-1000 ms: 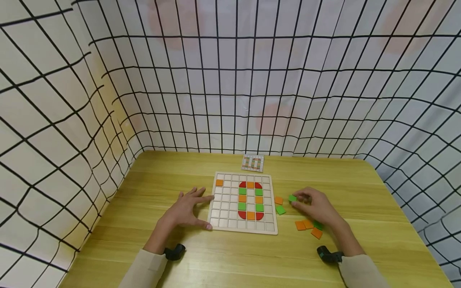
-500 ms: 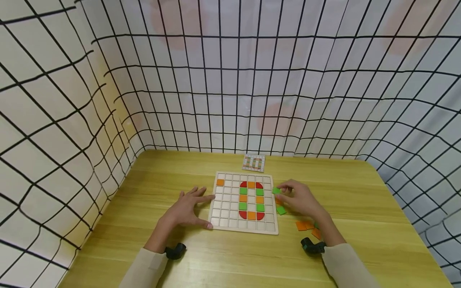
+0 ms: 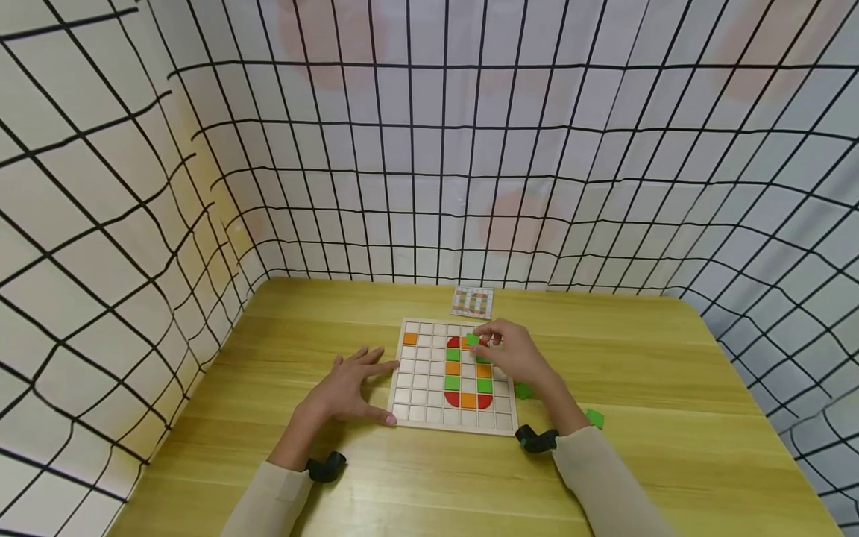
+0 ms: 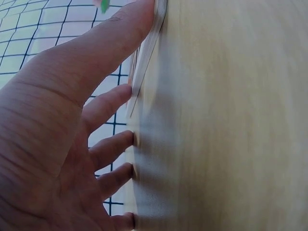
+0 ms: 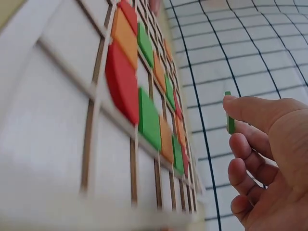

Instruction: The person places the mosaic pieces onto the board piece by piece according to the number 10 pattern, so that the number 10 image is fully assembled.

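Observation:
My right hand [image 3: 515,352] pinches a green square tile [image 3: 473,339] between thumb and fingers, above the upper right part of a pale wooden grid board [image 3: 423,388]. The tile is also seen edge-on [image 5: 231,113] in the right wrist view, apart from the board. Red, orange and green pieces form a rounded ring on the board; its upper right corner lies partly behind the hand. A lone orange tile [image 3: 410,338] sits near the board's upper left. My left hand [image 3: 349,389] is spread at the board's left side, thumb [image 4: 110,38] and index finger touching its edge, other fingertips on the table.
Behind the board lies a small pattern card [image 3: 473,302]. A loose green tile [image 3: 523,390] rests by the board's right edge, another green tile [image 3: 594,418] farther right. The right forearm covers part of the table. Black-gridded white sheeting [image 3: 429,149] surrounds the wooden table [image 3: 322,313].
My right hand has carried the green tile leftward from the table at the right to above the board. The orange tiles at the right are now hidden by the arm. The left hand stays put.

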